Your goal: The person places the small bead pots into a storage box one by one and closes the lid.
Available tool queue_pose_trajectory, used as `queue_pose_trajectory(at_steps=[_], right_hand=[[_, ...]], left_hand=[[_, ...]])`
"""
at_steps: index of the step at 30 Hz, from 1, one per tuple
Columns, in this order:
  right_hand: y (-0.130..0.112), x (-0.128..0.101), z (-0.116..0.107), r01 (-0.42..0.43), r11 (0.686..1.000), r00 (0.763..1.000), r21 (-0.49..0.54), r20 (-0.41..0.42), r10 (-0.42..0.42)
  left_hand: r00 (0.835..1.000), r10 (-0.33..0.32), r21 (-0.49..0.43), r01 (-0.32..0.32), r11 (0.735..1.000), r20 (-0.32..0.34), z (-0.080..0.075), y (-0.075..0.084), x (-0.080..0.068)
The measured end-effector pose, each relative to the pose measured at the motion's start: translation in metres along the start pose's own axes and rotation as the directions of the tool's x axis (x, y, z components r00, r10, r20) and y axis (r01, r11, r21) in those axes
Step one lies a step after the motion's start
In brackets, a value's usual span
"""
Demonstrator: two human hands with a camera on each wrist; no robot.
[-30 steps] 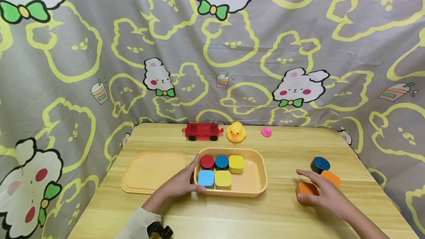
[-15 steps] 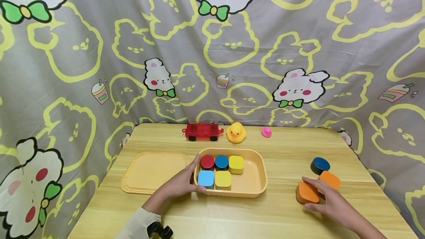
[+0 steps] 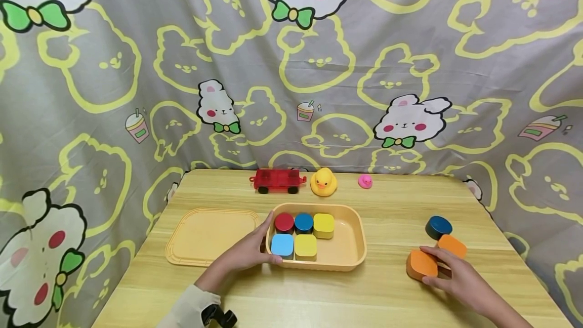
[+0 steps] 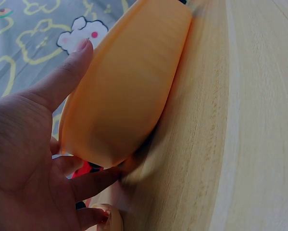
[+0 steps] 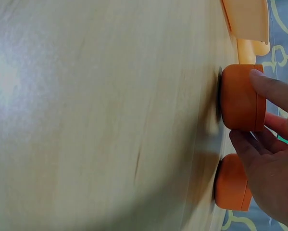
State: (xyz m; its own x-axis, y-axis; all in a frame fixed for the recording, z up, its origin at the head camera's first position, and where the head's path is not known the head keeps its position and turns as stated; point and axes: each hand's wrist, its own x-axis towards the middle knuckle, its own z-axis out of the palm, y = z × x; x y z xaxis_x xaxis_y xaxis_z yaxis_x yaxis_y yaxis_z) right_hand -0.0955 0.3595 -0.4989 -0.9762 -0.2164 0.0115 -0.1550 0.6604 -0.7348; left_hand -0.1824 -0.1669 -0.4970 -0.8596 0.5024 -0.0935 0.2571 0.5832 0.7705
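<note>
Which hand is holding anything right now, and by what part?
The right hand pinches the nearer orange block by its sides, thumb in front, fingers on top. The left hand grips the tray at its left end wall.

An orange block [image 3: 422, 264] with rounded corners rests on the worktop [image 3: 387, 297], held by the right hand [image 3: 455, 277] (fingers curled round it). The yellow bin [image 3: 350, 247], holding five blocks, sits mid-worktop, its left end gripped by the left hand [image 3: 248, 252].
</note>
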Motion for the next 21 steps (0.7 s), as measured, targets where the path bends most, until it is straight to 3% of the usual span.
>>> queue_pose_trajectory(at_steps=[8,21], right_hand=[[-0.009,0.005,-0.001,0.033,0.999,0.999,-0.033,-0.014,-0.033],[-0.046,0.033,0.002,0.184,0.973,0.980,-0.140,-0.047,-0.192]], left_hand=[[1.000,0.000,0.001,0.000,1.000,-0.002,0.000,0.000,0.000],[1.000,-0.005,0.002,0.005,1.000,-0.003,-0.001,0.002,0.001]])
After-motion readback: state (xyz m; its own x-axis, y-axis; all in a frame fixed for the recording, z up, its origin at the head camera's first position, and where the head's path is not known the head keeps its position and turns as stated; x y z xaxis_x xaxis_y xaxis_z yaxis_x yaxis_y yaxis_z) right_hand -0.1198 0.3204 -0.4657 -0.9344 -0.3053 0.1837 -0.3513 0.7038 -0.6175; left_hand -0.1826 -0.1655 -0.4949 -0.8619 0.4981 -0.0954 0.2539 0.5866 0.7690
